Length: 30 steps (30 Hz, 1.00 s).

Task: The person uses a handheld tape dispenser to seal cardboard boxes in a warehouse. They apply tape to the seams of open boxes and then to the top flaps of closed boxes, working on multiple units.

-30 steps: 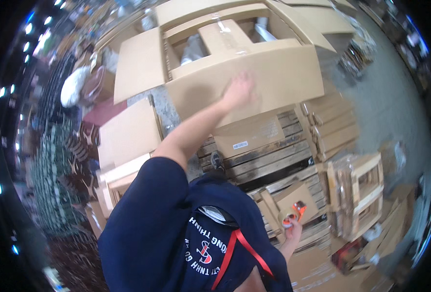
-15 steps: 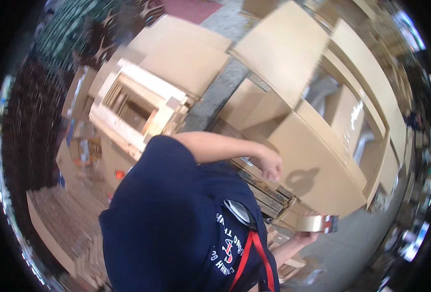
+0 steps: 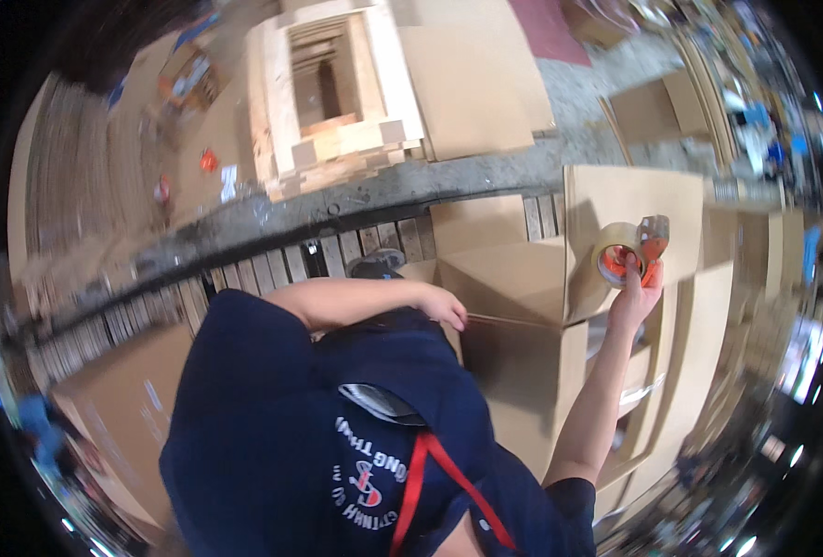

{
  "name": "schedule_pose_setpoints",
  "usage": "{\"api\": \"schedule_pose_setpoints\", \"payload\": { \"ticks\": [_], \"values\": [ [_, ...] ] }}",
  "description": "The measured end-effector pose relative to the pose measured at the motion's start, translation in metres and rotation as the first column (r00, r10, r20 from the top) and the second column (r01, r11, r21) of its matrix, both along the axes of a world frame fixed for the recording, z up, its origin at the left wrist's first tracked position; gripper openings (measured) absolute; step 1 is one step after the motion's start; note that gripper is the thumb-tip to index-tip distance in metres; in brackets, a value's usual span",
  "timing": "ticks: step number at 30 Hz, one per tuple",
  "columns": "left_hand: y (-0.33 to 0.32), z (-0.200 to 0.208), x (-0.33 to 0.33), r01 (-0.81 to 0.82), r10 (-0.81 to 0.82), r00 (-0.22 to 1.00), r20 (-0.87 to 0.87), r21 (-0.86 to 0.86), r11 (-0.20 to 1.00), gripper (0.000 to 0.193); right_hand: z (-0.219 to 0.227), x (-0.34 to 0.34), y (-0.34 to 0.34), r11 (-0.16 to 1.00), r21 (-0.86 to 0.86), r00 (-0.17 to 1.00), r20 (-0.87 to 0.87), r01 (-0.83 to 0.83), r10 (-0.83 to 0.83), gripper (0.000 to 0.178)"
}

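My right hand [image 3: 638,299] is closed around the orange handle of a tape dispenser [image 3: 654,239]. A wide roll of clear yellowish packing tape [image 3: 604,264] sits on it. The dispenser is over a raised flap [image 3: 680,193] of a large open cardboard box [image 3: 523,371]. My left hand [image 3: 442,305] is at the near left upper edge of this box, with curled fingers that seem to grip the cardboard edge; the fingertips are partly hidden. Inside the box's right part, pale wrapped contents [image 3: 639,395] show between cardboard walls.
Wooden slats of a pallet [image 3: 291,267] run under and left of the box. Beyond a strip of grey floor [image 3: 356,200] stand stacked wooden frames [image 3: 397,84] and flat cardboard sheets [image 3: 472,93]. More stacked cardboard [image 3: 82,176] is at the far left.
My view has turned, and the box now lies at my front right. My right hand has brought the tape dispenser up over the flap. My left hand has come down to the box edge.
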<state>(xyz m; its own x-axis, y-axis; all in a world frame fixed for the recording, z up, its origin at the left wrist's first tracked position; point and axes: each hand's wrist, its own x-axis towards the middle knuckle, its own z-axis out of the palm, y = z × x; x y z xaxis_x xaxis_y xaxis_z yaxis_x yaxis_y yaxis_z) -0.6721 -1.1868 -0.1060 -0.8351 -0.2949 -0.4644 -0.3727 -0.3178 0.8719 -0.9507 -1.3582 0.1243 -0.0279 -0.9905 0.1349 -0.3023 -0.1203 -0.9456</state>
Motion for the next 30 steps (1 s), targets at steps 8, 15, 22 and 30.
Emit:
{"api": "schedule_pose_setpoints", "payload": {
  "ticks": [8, 15, 22, 30],
  "values": [
    [-0.017, -0.098, 0.069, -0.977, 0.933, 0.020, 0.360, 0.206, -0.058, 0.031, -0.059, 0.034, -0.082, 0.876, 0.483, 0.949, -0.269, -0.016, 0.165, 0.035],
    [-0.241, -0.286, 0.066, -0.911, 0.937, -0.272, 0.218, -0.372, -0.177, 0.029, -0.065, 0.052, -0.075, 0.840, 0.498, 0.926, -0.378, 0.215, -0.013, 0.054],
    [-0.364, -0.408, 0.095, -0.867, 0.657, -0.461, 0.597, -0.461, -0.190, 0.027, -0.081, 0.064, -0.092, 0.667, 0.610, 0.846, -0.530, 0.427, -0.057, 0.070],
    [-0.365, -0.469, 0.098, -0.943, 0.664, -0.319, 0.677, -0.153, -0.297, 0.012, -0.083, 0.041, -0.081, 0.633, 0.563, 0.756, -0.653, 0.531, -0.055, 0.065]
  ]
}}
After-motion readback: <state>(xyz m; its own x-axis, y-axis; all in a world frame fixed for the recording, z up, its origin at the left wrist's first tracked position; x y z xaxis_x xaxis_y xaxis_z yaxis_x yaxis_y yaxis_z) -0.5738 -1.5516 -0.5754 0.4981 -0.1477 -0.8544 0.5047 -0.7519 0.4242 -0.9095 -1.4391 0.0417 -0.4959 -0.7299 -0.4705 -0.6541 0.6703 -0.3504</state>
